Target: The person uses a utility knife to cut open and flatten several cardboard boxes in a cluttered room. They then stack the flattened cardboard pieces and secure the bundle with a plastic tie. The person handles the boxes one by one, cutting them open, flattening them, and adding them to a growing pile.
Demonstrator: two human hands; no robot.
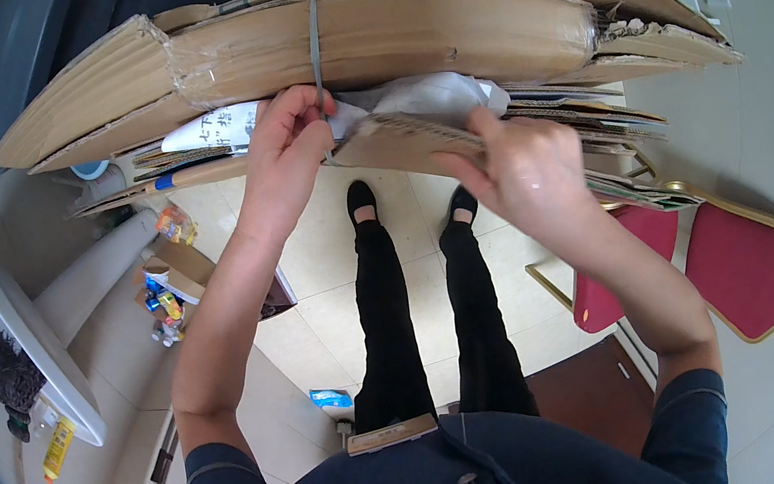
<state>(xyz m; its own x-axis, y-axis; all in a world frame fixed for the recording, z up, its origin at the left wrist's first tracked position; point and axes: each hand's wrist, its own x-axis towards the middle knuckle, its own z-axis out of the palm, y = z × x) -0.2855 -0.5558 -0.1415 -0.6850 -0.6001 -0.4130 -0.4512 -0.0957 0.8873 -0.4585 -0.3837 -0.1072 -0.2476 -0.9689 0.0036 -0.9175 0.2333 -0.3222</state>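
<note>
A thick stack of flattened cardboard boxes spans the top of the view, with a grey strap running around it. My left hand pinches the strap at the near side of the stack. White paper sheets with writing lie in the gap beside that hand. My right hand grips the edge of a bent cardboard flap, thumb below and fingers above. The flap reaches from that hand to the strap. What lies inside the gap is partly hidden.
Red chairs with gold frames stand at the right. A white washbasin is at the left, with an open carton of small containers beside it. Below the stack, my feet stand on the tiled floor.
</note>
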